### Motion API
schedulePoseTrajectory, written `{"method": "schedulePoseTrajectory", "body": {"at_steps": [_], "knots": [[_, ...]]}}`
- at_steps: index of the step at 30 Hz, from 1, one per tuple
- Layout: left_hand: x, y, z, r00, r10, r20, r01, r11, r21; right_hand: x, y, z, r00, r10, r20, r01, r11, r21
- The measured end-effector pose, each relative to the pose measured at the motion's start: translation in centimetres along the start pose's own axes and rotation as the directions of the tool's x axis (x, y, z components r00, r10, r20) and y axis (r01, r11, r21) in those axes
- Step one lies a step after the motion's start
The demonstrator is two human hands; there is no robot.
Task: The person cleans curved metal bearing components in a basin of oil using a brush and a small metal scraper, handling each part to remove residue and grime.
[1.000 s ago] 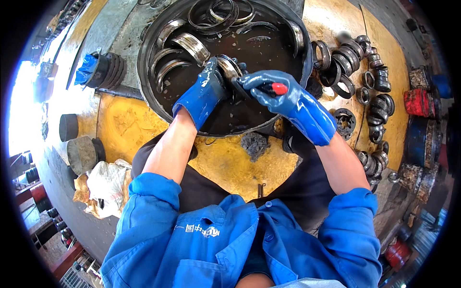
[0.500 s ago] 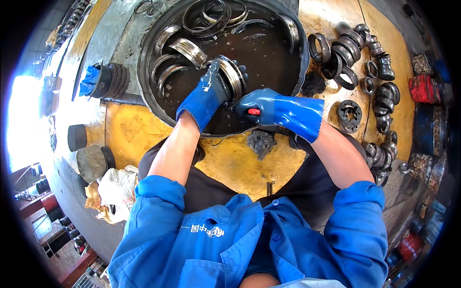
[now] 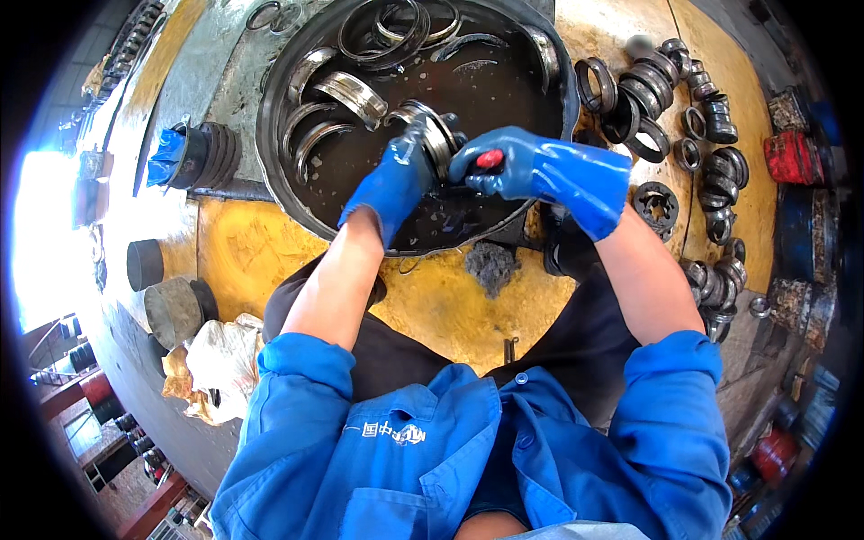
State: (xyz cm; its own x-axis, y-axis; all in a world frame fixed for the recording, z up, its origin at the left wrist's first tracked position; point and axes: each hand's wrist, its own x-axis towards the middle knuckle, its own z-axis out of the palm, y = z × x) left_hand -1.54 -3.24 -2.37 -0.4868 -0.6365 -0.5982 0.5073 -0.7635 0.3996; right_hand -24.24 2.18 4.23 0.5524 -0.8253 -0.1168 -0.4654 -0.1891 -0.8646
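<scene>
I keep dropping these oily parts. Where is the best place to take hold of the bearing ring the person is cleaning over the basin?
Probably by its outer rim, from the left side, as the left hand does now. The bearing ring stands on edge above the dark liquid in the basin, so fingers can wrap across its width. That leaves the right side free for the right hand with the red-handled tool.

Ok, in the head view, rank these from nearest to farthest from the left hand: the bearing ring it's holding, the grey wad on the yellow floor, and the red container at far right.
1. Bearing ring: gripped in the left hand, over the basin.
2. Grey wad: on the yellow floor, below and right of the hand.
3. Red container: far right edge.
</scene>
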Motion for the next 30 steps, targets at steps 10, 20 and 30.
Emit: {"method": "schedulePoseTrajectory", "body": {"at_steps": [10, 20, 30], "knots": [[0.2, 1.5, 0.6, 0.997, 0.051, -0.055, -0.059, 0.984, -0.168, 1.8, -0.5, -2.9, 0.873, -0.089, -0.48, 0.244, 0.931, 0.271], [0.9, 2.1, 0.5, 0.992, 0.114, -0.054, -0.125, 0.947, -0.295, 0.5, -0.6, 0.0, 0.811, 0.185, -0.555, -0.077, 0.974, 0.212], [0.4, 1.2, 2.0, 0.987, 0.149, -0.054, -0.159, 0.926, -0.342, -3.7, -0.1, 2.4, 0.836, 0.104, -0.539, 0.037, 0.969, 0.244]]}}
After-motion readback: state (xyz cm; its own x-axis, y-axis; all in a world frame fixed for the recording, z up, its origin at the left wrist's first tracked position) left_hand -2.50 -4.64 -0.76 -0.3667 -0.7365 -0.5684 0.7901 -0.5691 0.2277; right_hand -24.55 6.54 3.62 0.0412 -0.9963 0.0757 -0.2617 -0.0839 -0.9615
